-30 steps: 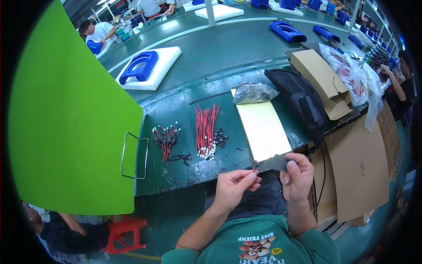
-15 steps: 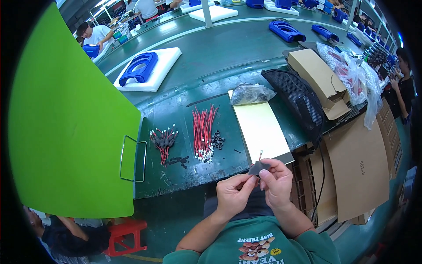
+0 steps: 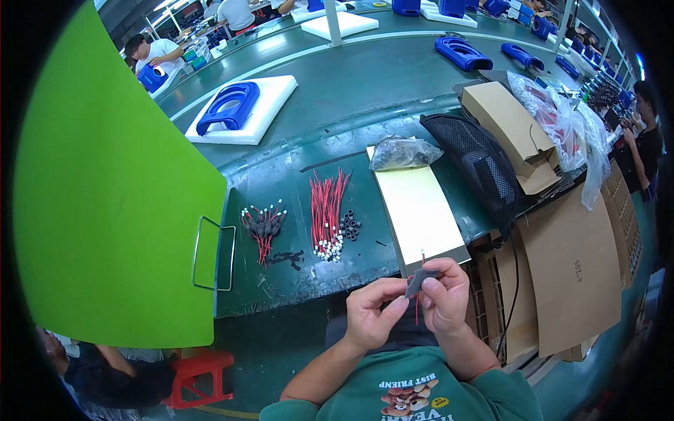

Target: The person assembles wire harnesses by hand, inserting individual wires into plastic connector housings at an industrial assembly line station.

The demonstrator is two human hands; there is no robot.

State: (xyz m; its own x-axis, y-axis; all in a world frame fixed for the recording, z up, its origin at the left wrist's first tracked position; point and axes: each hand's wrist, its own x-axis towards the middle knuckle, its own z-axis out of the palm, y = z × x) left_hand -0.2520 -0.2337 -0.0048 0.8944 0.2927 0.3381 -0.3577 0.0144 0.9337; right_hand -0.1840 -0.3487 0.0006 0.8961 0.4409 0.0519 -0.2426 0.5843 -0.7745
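My right hand (image 3: 448, 298) pinches a dark grey foam-like strip (image 3: 418, 281) together with a red wire that has a white connector (image 3: 423, 253). The wire's red tail hangs below the strip. Closed at the strip's left corner are the thumb and index finger of my left hand (image 3: 372, 312). Ahead on the green bench lies a bundle of red wires (image 3: 327, 203) with white connectors, beside several small black rings (image 3: 350, 224). Farther left sits a pile of red wires with dark grey wrapped middles (image 3: 264, 226).
A pale yellow sheet (image 3: 419, 203) bears a clear bag of dark parts (image 3: 405, 153). Right of it are a black mesh bag (image 3: 477, 165) and cardboard box (image 3: 509, 130). A green panel (image 3: 119, 210) stands left. Beyond, a blue housing (image 3: 229, 109) rests on white foam.
The grey strip has turned and tilted between my fingers. The wire's red tail now shows hanging below it. The view has shifted slightly.
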